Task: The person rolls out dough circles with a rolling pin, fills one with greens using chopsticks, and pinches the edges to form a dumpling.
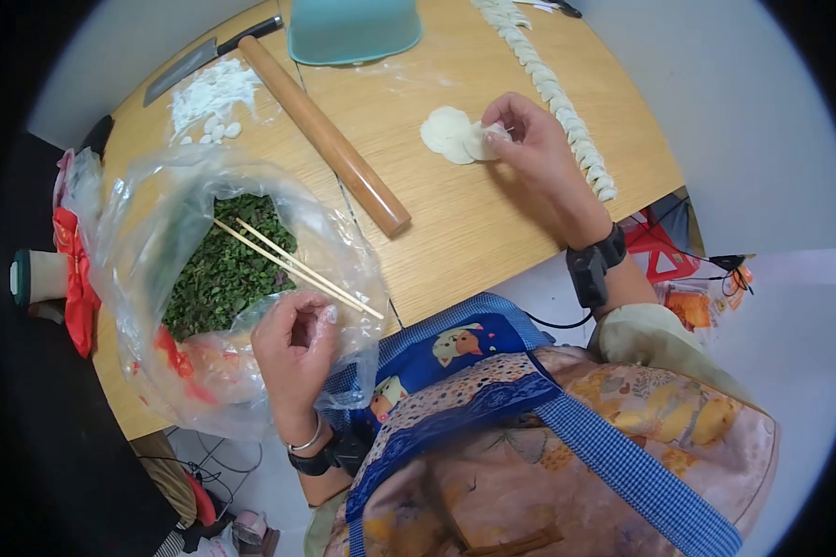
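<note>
My right hand (pixel 531 139) pinches the edge of a thin round dumpling wrapper (pixel 483 141) between thumb and fingers. Under and beside it, more pale wrappers (pixel 446 133) lie overlapping on the wooden table. My left hand (pixel 295 345) is loosely curled at the near edge of a clear plastic bag (pixel 139 269), with white flour on its fingertips and nothing visible in it. Chopped green filling (pixel 215 269) fills the open bag. Two wooden chopsticks (pixel 293 267) rest across the filling, their ends just above my left hand.
A rolling pin (pixel 325 135) lies across the table (pixel 455 223). Behind it are a cleaver (pixel 181 72), flour (pixel 215 88), small dough pieces (pixel 218 130) and a teal container (pixel 355 32). A row of folded dumplings (pixel 567 111) lines the right edge.
</note>
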A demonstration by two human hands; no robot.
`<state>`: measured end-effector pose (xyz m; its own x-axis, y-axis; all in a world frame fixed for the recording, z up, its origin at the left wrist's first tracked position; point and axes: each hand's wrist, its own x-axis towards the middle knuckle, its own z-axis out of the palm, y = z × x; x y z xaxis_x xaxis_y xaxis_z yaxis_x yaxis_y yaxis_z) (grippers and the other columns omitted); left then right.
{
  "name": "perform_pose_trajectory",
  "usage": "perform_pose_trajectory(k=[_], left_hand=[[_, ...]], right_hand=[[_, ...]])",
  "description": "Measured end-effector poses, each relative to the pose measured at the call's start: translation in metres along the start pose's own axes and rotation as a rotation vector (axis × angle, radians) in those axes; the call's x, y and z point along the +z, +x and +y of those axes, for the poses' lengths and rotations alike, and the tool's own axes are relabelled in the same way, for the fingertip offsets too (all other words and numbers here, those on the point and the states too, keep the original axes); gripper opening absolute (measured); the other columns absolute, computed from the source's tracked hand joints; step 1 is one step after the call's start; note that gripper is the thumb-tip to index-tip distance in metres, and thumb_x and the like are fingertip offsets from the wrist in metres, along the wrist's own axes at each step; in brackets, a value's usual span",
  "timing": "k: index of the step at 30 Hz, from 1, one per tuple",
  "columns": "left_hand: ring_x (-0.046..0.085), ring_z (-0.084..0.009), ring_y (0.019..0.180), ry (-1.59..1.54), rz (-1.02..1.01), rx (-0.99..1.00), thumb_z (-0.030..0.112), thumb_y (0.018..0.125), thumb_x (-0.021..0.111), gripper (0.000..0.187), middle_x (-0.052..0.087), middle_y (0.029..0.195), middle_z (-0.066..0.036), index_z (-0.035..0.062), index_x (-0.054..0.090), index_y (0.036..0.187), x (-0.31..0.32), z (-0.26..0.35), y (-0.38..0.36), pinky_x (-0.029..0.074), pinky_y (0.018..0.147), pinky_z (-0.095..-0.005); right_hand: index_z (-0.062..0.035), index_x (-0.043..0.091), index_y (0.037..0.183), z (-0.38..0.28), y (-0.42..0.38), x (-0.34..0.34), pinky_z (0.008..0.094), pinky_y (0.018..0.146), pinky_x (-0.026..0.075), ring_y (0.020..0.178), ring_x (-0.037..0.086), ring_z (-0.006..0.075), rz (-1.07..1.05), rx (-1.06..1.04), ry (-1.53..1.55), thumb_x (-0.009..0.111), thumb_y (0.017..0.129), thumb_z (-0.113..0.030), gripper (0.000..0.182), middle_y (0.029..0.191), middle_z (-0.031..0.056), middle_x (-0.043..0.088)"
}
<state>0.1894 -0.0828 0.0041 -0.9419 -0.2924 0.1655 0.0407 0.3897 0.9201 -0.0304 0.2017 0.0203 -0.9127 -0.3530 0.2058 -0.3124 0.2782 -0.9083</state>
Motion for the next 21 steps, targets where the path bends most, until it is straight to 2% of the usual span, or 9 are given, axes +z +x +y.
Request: perform_pose_trajectory(k=[2,4,5,7,11,13,17,19,21], left_hand=[[0.050,-0.0063,0.063,0.007,0.001,0.030,-0.001,0.080,0.071,0.012,0.061,0.079,-0.001,-0.0006,0.066,0.091,0.0002,-0.0011,0.0003,0.038,0.055,-0.0206],[0.050,-0.0064,0.063,0.017,-0.001,0.029,-0.001,0.080,0.071,0.012,0.062,0.079,-0.002,-0.0006,0.066,0.091,-0.0001,0.0004,0.0001,0.039,0.055,-0.0206],[0.050,-0.0065,0.063,0.028,-0.002,0.027,-0.001,0.080,0.071,0.012,0.062,0.079,-0.002,-0.0007,0.065,0.091,-0.0003,0.0009,-0.0002,0.039,0.055,-0.0206],[0.051,-0.0066,0.064,0.027,-0.001,0.025,-0.001,0.080,0.070,0.012,0.062,0.079,-0.002,-0.0007,0.065,0.091,-0.0003,0.0001,-0.0006,0.039,0.056,-0.0206],[0.052,-0.0069,0.064,0.022,0.004,0.021,-0.001,0.080,0.070,0.011,0.063,0.080,-0.002,-0.0006,0.066,0.091,0.0003,-0.0012,-0.0013,0.040,0.056,-0.0206],[0.052,-0.0073,0.064,0.016,0.003,0.019,-0.001,0.080,0.070,0.012,0.063,0.080,-0.003,-0.0007,0.066,0.091,0.0006,-0.0024,-0.0017,0.040,0.056,-0.0210],[0.053,-0.0089,0.064,0.031,0.001,0.023,-0.002,0.080,0.070,0.013,0.063,0.081,-0.004,-0.0012,0.065,0.092,-0.0042,-0.0060,0.0008,0.041,0.057,-0.0224],[0.053,-0.0094,0.064,0.031,0.002,0.024,-0.002,0.079,0.070,0.013,0.063,0.081,-0.005,-0.0013,0.065,0.092,-0.0038,-0.0050,0.0010,0.041,0.057,-0.0227],[0.053,-0.0099,0.064,0.032,0.001,0.024,-0.002,0.079,0.070,0.014,0.063,0.080,-0.005,-0.0014,0.065,0.092,-0.0038,-0.0047,0.0009,0.041,0.058,-0.0231]], right_hand=[[0.0006,0.061,0.102,-0.0011,0.0001,-0.0007,0.0298,0.075,0.049,0.082,0.060,0.0161,0.018,-0.027,-0.150,0.064,0.082,0.000,0.020,0.088,0.0066,0.062],[0.0016,0.062,0.105,-0.0017,0.0002,-0.0006,0.0381,0.078,0.051,0.088,0.063,0.0270,0.129,-0.307,-0.756,0.064,0.080,0.001,0.025,0.091,0.0140,0.065],[0.0016,0.062,0.105,-0.0023,-0.0006,-0.0003,0.0381,0.078,0.051,0.088,0.063,0.0270,0.128,-0.307,-0.758,0.064,0.080,0.001,0.025,0.091,0.0140,0.065],[0.0012,0.063,0.106,-0.0039,-0.0032,0.0006,0.0439,0.081,0.049,0.093,0.062,0.0347,0.070,-0.151,-0.708,0.064,0.080,0.000,0.026,0.094,0.0183,0.065],[-0.0006,0.065,0.102,-0.0051,-0.0056,-0.0019,0.0430,0.080,0.049,0.091,0.062,0.0336,0.031,-0.004,-0.680,0.064,0.081,0.000,0.022,0.092,0.0168,0.065],[-0.0005,0.064,0.103,0.0003,-0.0060,-0.0037,0.0362,0.069,0.047,0.075,0.059,0.0253,0.003,-0.105,-0.696,0.064,0.080,0.000,0.023,0.081,0.0125,0.058],[-0.0016,0.064,0.097,0.0012,-0.0067,-0.0010,0.0359,0.072,0.048,0.080,0.059,0.0256,-0.020,-0.126,-0.657,0.065,0.081,-0.001,0.016,0.085,0.0122,0.058],[-0.0021,0.061,0.095,0.0011,-0.0082,-0.0015,0.0368,0.078,0.048,0.088,0.060,0.0273,-0.044,-0.432,-0.679,0.065,0.082,-0.002,0.014,0.093,0.0127,0.060],[-0.0019,0.060,0.093,-0.0003,-0.0094,-0.0016,0.0393,0.080,0.048,0.089,0.059,0.0310,-0.075,-0.412,-0.665,0.065,0.082,-0.003,0.012,0.091,0.0129,0.060]])
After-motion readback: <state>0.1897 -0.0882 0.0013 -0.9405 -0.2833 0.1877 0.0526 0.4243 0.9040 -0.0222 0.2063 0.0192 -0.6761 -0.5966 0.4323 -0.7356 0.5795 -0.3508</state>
